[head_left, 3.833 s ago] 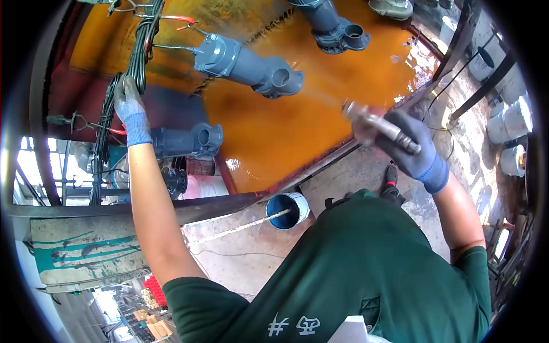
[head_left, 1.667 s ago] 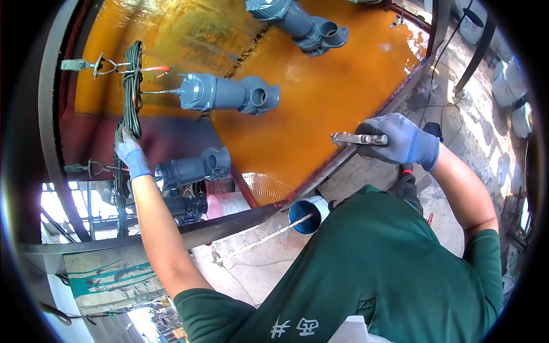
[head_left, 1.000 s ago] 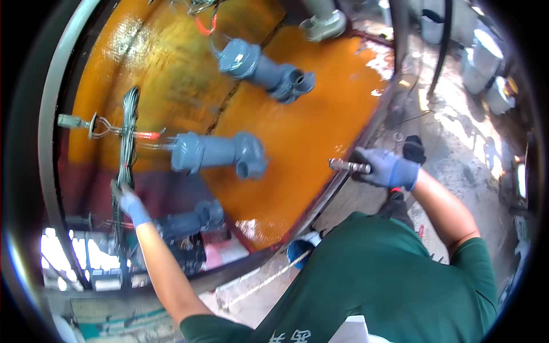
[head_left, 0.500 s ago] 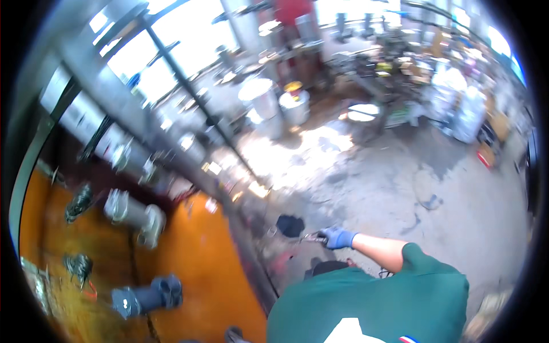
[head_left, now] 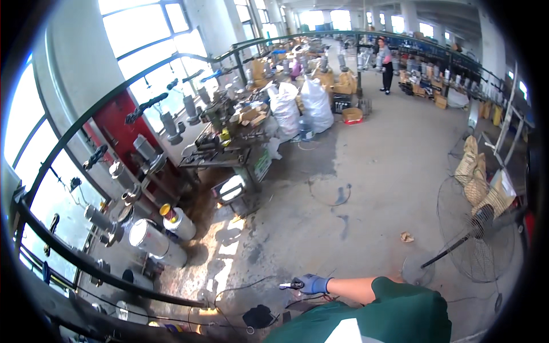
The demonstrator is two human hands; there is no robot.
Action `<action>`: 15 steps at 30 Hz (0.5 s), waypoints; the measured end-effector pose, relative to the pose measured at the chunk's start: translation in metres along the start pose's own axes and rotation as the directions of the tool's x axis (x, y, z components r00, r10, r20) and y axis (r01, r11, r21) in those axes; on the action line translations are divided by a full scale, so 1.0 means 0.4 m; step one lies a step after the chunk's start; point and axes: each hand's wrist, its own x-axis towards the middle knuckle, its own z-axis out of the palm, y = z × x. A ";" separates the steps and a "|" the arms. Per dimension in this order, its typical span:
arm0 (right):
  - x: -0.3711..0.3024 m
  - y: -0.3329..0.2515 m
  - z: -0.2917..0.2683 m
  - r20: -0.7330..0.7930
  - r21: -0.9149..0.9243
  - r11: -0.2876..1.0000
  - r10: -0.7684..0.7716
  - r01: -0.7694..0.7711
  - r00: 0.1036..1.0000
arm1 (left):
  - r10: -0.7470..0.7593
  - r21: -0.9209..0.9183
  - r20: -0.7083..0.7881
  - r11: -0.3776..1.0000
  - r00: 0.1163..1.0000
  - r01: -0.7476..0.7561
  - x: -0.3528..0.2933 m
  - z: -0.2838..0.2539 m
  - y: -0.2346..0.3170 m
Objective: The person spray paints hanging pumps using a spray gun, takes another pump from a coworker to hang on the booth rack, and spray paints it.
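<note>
My right hand (head_left: 314,283), in a blue glove, reaches out low in the view over the concrete floor. It is closed on a slim metal tool (head_left: 290,284) whose tip points left. My green sleeve (head_left: 400,311) fills the lower edge. A thin cable (head_left: 240,286) loops on the floor just left of the tool, and a black lump (head_left: 257,315) lies below it. My left hand is out of view.
Metal drums (head_left: 153,241) and a paint can (head_left: 178,222) stand at the left by a dark curved rail (head_left: 86,264). A cluttered workbench (head_left: 229,155) and white sacks (head_left: 303,103) lie farther off. A floor fan (head_left: 476,235) stands at the right. A person (head_left: 387,63) stands far back.
The view has swung away from the orange tank with grey pumps to the workshop floor. My left hand has left the picture. My right hand still holds the metal tool.
</note>
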 end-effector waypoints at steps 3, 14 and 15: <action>-0.060 0.027 0.006 -0.090 0.071 0.995 0.070 -0.064 0.993 | 0.033 0.016 0.127 0.999 0.991 -0.035 0.049 0.036 0.060; -0.170 0.077 0.109 -0.442 0.233 0.964 0.220 -0.126 0.869 | 0.048 -0.009 0.421 0.999 0.906 -0.049 0.054 0.038 0.115; -0.139 0.152 0.108 -0.428 0.510 0.851 0.375 -0.123 0.822 | 0.047 -0.014 0.457 0.999 0.888 -0.046 0.045 0.036 0.120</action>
